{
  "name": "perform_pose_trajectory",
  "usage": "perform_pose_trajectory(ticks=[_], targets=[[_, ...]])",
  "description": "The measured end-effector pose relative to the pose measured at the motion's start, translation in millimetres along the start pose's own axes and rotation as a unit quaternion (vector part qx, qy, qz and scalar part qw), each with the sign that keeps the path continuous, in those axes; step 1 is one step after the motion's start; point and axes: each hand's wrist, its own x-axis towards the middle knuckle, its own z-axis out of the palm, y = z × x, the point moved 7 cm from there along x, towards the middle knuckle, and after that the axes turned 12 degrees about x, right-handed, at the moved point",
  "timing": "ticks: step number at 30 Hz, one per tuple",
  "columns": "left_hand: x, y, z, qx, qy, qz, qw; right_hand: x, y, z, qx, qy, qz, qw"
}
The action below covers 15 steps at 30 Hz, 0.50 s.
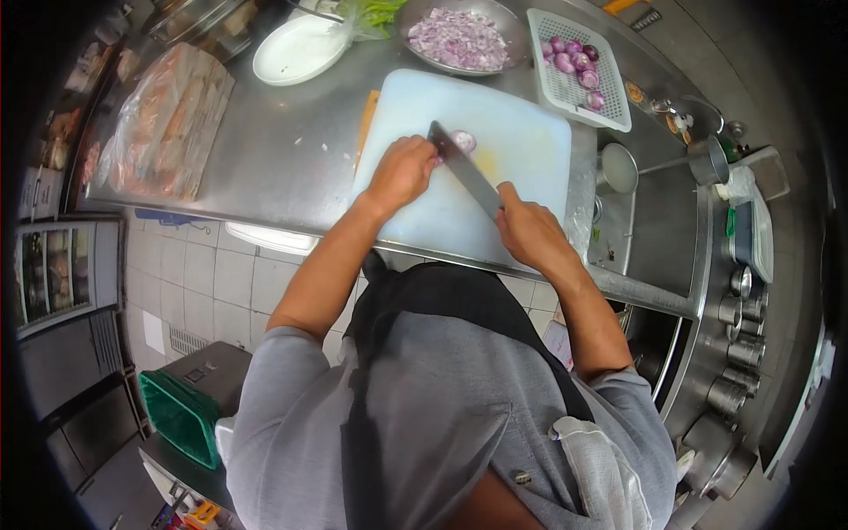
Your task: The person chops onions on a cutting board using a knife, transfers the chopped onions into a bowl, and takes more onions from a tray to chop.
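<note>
My right hand [528,228] is closed around the handle of a kitchen knife [470,178], whose wide blade slants up to the left over a white cutting board [521,124]. Against the blade's far side lies a cut piece of red onion [463,141]. My left hand [406,170] is curled on the board, just left of the blade tip. A bit of purple onion shows at its fingertips; the rest is hidden under the fingers.
Behind the board stand a metal bowl of chopped red onion [459,40] and a white basket [552,87] holding several whole red onions. A white plate [300,51] and a plastic-wrapped package [168,124] are to the left. A sink [658,225] with pots lies right.
</note>
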Motion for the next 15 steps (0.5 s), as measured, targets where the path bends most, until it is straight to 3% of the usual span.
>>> perform_pose_trajectory(ticks=[15], targets=[[-10,-1,1,-0.005,0.021,0.005,1.000,-3,4,10,0.038,-0.013,0.006,0.999]])
